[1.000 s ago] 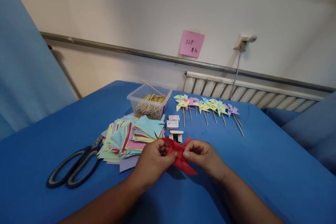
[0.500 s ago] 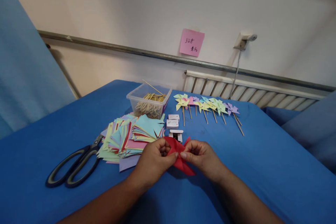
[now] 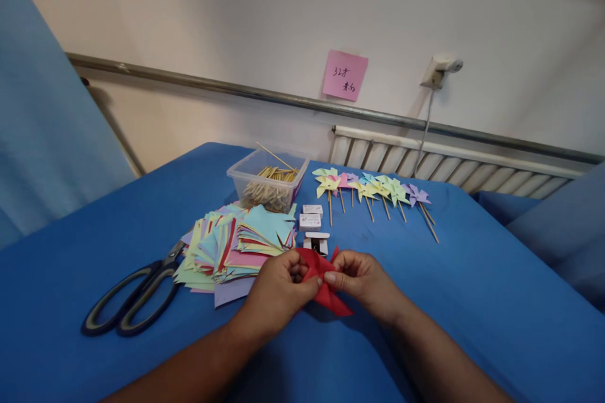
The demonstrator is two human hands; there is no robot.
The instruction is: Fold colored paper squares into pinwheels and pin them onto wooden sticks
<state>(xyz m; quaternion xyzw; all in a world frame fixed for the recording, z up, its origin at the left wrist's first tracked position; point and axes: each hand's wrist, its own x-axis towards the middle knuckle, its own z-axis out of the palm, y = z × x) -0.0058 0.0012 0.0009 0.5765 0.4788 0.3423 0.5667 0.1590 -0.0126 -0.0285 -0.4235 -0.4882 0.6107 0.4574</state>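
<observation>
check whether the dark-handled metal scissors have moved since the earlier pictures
No. The dark-handled metal scissors lie in the same place relative to the clear rectangular plastic tub; both shift slightly together with the view.

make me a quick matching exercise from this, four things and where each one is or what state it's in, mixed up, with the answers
1. red paper
2. scissors
3. plastic box
4. pink note

A. stuck on the wall
B. mostly left of the paper pile
C. held by the left hand and right hand
D. holding thin sticks

Pairs: 1-C, 2-B, 3-D, 4-A
</observation>
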